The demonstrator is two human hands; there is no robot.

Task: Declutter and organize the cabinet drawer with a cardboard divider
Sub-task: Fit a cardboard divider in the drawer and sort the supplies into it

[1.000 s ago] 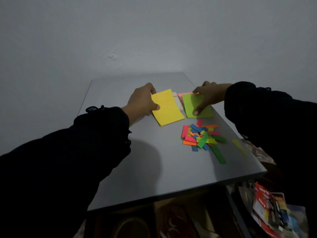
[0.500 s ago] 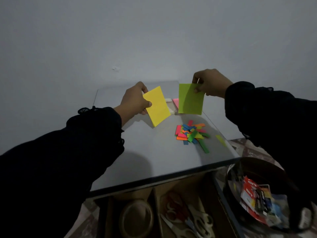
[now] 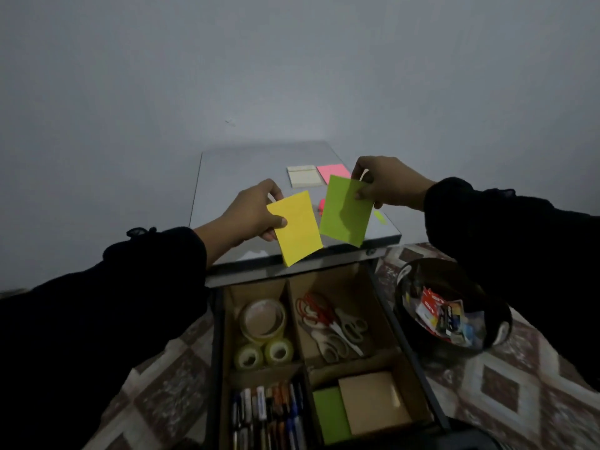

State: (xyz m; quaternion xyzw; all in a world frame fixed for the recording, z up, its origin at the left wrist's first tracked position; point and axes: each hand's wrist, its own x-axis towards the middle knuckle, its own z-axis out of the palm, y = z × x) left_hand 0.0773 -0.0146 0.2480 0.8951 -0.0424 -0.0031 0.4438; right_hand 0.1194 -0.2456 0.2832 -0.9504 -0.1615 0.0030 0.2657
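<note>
My left hand pinches a yellow pad, my right hand a green pad, both above the drawer.

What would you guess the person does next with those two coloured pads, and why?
Probably lower both into the drawer's near-right compartment. The left hand holds a yellow pad, the right hand a green pad, and that compartment already holds a green pad and a brown one.
</note>
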